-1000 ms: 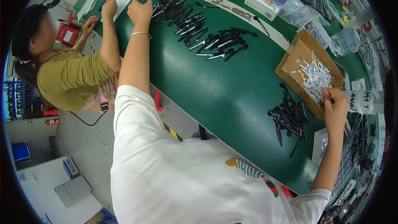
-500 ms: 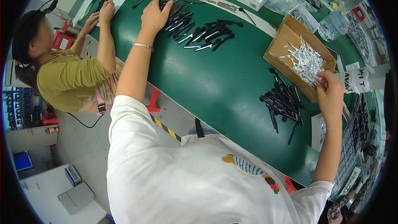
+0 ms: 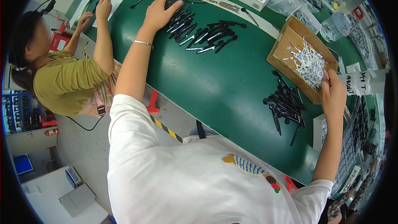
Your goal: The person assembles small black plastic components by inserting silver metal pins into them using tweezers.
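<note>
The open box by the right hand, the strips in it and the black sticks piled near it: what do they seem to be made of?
Box: probably cardboard, judging by its matte brown look. Strips: perhaps paper or thin plastic, being white and slender; finish unclear. Black sticks: likely hard plastic, fairly glossy, given their pale highlights.

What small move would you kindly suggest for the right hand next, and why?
I would probably draw one strip from the white strips in the cardboard box with the right hand: its fingertips are right by them, though whether they pinch one is too small to tell. The left hand is away at the black pieces, so the right seems better placed.
</note>
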Action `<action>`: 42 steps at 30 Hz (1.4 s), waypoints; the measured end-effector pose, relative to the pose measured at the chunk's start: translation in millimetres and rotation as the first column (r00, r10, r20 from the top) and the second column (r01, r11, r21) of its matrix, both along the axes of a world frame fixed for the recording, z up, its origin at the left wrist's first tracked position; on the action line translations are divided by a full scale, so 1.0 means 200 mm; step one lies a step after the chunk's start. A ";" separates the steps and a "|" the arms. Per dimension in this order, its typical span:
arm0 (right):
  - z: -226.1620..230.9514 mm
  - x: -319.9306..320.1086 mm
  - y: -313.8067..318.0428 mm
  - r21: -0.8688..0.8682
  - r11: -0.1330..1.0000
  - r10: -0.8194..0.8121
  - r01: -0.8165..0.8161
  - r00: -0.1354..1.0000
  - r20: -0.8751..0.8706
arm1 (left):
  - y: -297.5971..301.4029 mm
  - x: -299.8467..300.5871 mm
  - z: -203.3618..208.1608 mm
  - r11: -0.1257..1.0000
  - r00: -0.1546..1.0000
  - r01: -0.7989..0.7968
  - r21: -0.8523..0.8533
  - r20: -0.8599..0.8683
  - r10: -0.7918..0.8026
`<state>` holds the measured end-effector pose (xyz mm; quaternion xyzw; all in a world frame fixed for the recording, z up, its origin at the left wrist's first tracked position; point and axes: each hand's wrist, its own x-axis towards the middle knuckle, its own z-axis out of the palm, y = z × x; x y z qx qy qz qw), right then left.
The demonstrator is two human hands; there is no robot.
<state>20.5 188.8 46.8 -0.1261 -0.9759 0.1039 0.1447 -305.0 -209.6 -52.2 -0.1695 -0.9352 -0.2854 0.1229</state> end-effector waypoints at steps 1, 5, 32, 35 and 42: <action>0.00 -0.01 -0.01 0.000 1.000 -0.004 0.004 1.000 0.007 | 0.04 0.03 0.02 0.999 0.998 0.053 -0.002 -0.042 -0.053; 0.03 -0.06 -0.10 -0.030 0.999 0.044 -0.044 0.999 -0.026 | 0.11 0.05 0.02 0.987 0.984 0.143 -0.079 -0.094 -0.150; -0.06 0.38 -0.28 -0.319 0.943 0.061 -0.090 0.993 -0.102 | 0.41 0.26 0.04 0.922 0.920 0.216 -0.322 -0.250 -0.303; -0.09 0.41 -0.29 -0.350 0.933 0.041 -0.077 0.993 -0.108 | 0.40 0.22 0.02 0.860 0.888 0.432 -0.273 -0.039 -0.459; -0.15 0.44 -0.27 -0.389 0.918 0.029 -0.081 0.990 -0.136 | 0.42 0.39 0.03 0.868 0.871 0.489 -0.088 -0.008 -0.492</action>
